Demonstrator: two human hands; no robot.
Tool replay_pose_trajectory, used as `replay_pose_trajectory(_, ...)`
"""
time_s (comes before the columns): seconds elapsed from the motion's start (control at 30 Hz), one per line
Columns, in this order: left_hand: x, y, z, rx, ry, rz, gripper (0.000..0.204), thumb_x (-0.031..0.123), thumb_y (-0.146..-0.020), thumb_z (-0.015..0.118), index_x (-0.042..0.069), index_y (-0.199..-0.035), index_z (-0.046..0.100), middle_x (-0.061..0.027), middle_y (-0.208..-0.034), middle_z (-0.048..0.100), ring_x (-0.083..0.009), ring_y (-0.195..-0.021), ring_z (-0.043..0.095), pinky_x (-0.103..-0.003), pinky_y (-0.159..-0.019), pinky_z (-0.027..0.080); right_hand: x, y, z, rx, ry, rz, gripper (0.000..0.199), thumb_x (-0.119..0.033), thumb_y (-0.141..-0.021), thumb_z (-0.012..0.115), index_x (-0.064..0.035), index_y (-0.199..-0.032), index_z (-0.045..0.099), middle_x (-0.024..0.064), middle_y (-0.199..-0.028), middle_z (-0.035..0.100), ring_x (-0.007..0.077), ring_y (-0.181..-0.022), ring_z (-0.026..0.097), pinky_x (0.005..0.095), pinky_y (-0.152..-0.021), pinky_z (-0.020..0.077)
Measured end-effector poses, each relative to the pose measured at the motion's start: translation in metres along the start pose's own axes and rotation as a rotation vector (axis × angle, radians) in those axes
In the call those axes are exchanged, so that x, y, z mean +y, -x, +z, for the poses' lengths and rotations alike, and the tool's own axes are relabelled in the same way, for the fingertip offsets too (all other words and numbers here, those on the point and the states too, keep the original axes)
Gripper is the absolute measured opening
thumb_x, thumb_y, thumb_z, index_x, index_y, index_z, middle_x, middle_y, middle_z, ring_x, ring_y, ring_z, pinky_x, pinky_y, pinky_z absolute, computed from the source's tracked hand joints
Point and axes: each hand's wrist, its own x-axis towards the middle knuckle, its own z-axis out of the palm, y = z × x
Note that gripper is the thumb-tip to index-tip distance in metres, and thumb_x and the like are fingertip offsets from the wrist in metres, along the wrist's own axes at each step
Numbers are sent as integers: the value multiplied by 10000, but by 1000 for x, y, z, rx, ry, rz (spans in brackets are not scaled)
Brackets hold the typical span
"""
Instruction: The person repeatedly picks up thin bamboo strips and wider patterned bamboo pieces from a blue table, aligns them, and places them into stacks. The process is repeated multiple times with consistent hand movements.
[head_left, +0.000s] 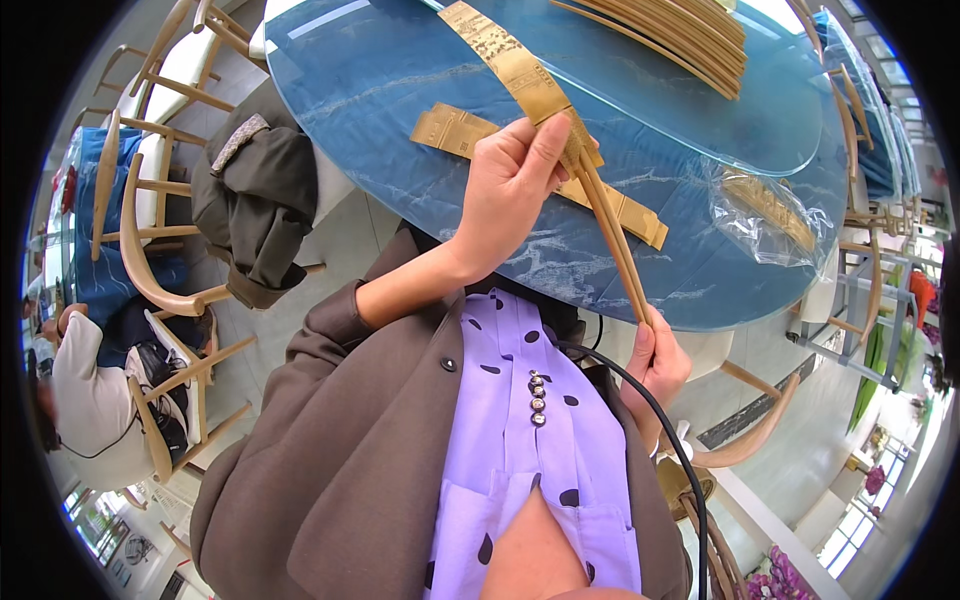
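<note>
A long gold paper chopstick sleeve [505, 62] slants over the table, pinched near its lower end between the thumb and fingers of my left hand [508, 190]. A pair of wooden chopsticks [612, 235] runs out of that end toward me, their upper tips inside or behind the sleeve; I cannot tell how far in. My right hand [655, 368] grips the chopsticks' near ends, just off the table edge. Beneath my left hand, more flat gold sleeves [640, 218] lie across the blue tabletop, partly covered by the hand.
Several wooden chopsticks [690, 45] lie in a pile on the glass turntable [800, 140] of the round blue table [360, 120]. A clear plastic bag [735, 225] with gold sleeves sits at the right. A chair with a dark jacket [255, 190] stands at the left. A black cable [690, 470] crosses by my right arm.
</note>
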Motion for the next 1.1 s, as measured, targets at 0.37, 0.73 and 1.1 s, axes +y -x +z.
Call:
replay_pose_trajectory(0.37,-33,8,-6,61,-417,327,318,169,-1051,556,-38,-815,609,-7,-654,516,-66,-601,456,-258,-535,367,-6,1,4,1,20,-53,258,-128,-980,645,9,-1192,695,167,-793,703,242,-589,653,326,-568,507)
replay_pose_trajectory(0.73,-30,3,1,50,-188,45,441,411,-1100,398,56,-972,626,58,-691,510,3,-548,325,-189,-493,253,-7,-1,15,11,94,-124,278,-149,-973,662,-11,-1212,689,158,-869,729,275,-664,697,333,-604,533)
replay_pose_trajectory(1.1,-23,-3,-2,55,-176,99,460,418,-1103,377,47,-976,617,26,-725,561,1,-565,422,-185,-494,296,-8,-5,25,-8,46,-101,287,-146,-973,657,-1,-1220,672,170,-886,733,298,-697,713,348,-613,543)
